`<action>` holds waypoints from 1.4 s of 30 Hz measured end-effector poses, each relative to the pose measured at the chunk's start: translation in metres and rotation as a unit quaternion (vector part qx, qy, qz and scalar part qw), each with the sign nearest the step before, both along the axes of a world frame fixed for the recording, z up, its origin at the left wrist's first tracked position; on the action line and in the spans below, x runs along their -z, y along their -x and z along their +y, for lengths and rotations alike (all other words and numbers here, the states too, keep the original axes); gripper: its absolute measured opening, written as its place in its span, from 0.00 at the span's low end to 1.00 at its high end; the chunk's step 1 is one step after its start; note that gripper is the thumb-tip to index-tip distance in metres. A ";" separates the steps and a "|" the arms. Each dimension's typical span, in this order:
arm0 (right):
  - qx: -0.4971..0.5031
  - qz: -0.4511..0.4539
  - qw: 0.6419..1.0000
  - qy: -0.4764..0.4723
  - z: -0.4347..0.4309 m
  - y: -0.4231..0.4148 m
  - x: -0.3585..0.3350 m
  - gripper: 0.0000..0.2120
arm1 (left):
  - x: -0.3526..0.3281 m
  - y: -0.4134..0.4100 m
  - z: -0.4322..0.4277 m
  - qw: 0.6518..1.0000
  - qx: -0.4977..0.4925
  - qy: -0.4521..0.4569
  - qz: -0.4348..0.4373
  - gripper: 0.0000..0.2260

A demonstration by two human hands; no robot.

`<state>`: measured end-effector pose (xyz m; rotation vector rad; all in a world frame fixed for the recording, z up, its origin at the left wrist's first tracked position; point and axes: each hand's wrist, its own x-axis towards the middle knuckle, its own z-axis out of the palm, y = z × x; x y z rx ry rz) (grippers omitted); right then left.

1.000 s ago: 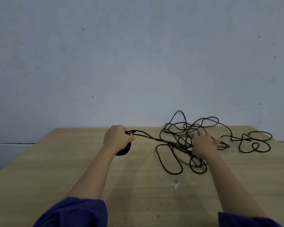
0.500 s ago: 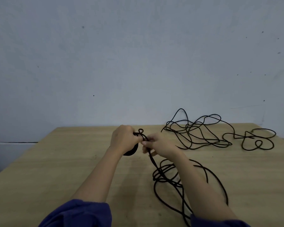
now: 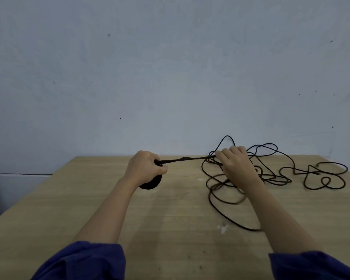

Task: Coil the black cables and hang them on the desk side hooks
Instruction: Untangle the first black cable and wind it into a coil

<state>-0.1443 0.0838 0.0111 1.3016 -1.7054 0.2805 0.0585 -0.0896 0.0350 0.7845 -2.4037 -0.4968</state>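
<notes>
Well, this is the gather-and-wind part of the job, and it looks only partly done. The left hand (image 3: 144,168) is closed round a small coil (image 3: 152,183) of the black cable, with the wound loops hanging out below its palm. From its thumb side a strand (image 3: 190,158) runs taut across to the right hand (image 3: 237,166), whose fingers (image 3: 222,153) are bent onto it and seem to pinch it (the exact hold is hidden behind the knuckles). Under and beyond the right hand, and trailing well off to its outer side, the loose tangle (image 3: 275,179) lies on the desk (image 3: 89,199).

For a clean next wrap, I judge the right hand should slide along the strand rather than yank it. Several loops cross just beneath that wrist, and a hard pull could cinch them into a knot. Feed slack towards the left hand, lay each turn the same size as those in the coil, and let the cable twist freely so it lies flat. The left hand needs a firm hold, or the coil may spring apart. No hooks are in view.
</notes>
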 end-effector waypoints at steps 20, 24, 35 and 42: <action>-0.117 -0.203 0.972 0.005 -0.012 -0.060 0.079 0.04 | 0.004 0.012 -0.007 0.845 -0.163 -0.339 0.380 0.18; -0.060 -0.391 0.891 -0.223 -0.018 -0.084 0.065 0.07 | 0.001 0.020 0.002 0.865 -0.144 -0.273 0.394 0.18; -0.233 -0.626 0.741 0.070 -0.050 -0.112 -0.039 0.23 | -0.006 0.044 0.048 0.943 0.012 -0.110 0.315 0.24; -0.273 -0.640 0.690 0.200 -0.050 -0.126 -0.022 0.19 | -0.014 0.049 0.063 0.856 -0.028 -0.320 0.405 0.23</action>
